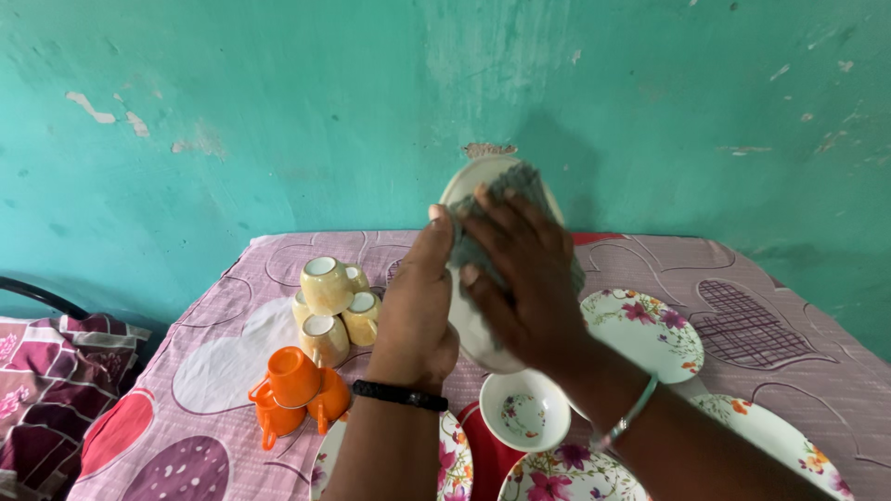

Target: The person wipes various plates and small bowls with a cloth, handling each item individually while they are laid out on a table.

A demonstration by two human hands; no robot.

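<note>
Evidently, the left hand (415, 311) grips the white plate (469, 325) upright above the table (742, 362) so the right hand (524, 278), fingers pressing a grey cloth (515, 186), can rub its face.

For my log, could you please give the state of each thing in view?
White plate: tilted up, held by left hand.
Grey cloth: pressed on plate by right hand.
Cream cups: piled on their sides.
Orange cups: stacked, tipped.
Small bowl: upright, empty.
</note>
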